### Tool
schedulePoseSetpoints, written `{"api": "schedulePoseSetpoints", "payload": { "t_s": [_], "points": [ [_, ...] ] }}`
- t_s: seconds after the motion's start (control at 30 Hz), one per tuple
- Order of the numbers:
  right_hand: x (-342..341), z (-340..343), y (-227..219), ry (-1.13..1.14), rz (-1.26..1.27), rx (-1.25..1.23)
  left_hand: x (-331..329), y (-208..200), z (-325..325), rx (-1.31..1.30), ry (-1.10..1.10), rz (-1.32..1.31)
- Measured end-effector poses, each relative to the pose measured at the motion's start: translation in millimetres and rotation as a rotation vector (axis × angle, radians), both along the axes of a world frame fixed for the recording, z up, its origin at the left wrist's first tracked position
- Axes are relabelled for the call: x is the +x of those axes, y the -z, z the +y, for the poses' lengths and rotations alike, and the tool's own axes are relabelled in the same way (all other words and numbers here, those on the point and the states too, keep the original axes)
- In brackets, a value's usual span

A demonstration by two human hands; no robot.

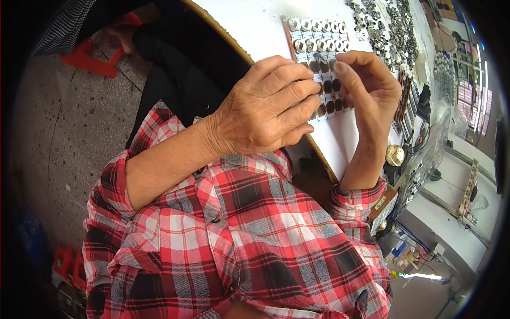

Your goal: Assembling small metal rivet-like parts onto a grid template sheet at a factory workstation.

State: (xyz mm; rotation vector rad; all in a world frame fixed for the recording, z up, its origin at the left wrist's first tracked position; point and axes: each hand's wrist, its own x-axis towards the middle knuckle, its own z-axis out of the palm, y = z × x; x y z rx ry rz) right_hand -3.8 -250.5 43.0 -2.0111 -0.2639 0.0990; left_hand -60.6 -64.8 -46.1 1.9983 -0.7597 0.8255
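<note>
Hands, left (265, 109) and right (366, 80), meet fingertip to fingertip, pinching something small over the grid tray (319, 40).

red plaid shirt (239, 239), rolled sleeves

Single head cam, fisheye, looks steeply down, close over hands at white table (255, 26) edge.

I take this for a small assembly workshop. A white worktable (255, 26) carries a panel (319, 64) of identical round parts set in rows, some slots filled with silvery pieces, others dark. A heap of loose metal parts (390, 26) lies at the far end. More filled strips (406, 101) sit along the table's edge, and another white bench (451, 234) with cables stands beyond, over a speckled stone floor (64, 122).
</note>
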Motion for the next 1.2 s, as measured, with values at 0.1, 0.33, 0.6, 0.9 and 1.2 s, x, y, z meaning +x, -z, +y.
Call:
{"api": "schedulePoseSetpoints", "payload": {
  "t_s": [0.1, 0.33, 0.6, 0.9, 1.2],
  "points": [
    [-3.3, 12.9, 7.6, -0.025, -0.079, -0.048, 0.7, 1.8, 0.8, -0.014, -0.002, -0.031],
    [-1.7, 18.2, 9.9, -0.036, -0.278, -0.295, 0.6, 2.3, 0.6, -0.04, 0.006, -0.019],
    [-2.9, 13.5, 0.1, 0.025, 0.063, 0.149, 0.0, -0.9, -0.8, -0.067, 0.005, -0.006],
    [1.4, 12.6, 1.7, 0.05, 0.102, 0.237, 2.0, 1.5, 1.9, -0.036, 0.016, -0.016],
    [-2.1, 24.8, 7.9, -0.155, -0.307, -0.095, -1.9, 7.0, -2.5, -0.085, -0.017, -0.153]
  ]
}}
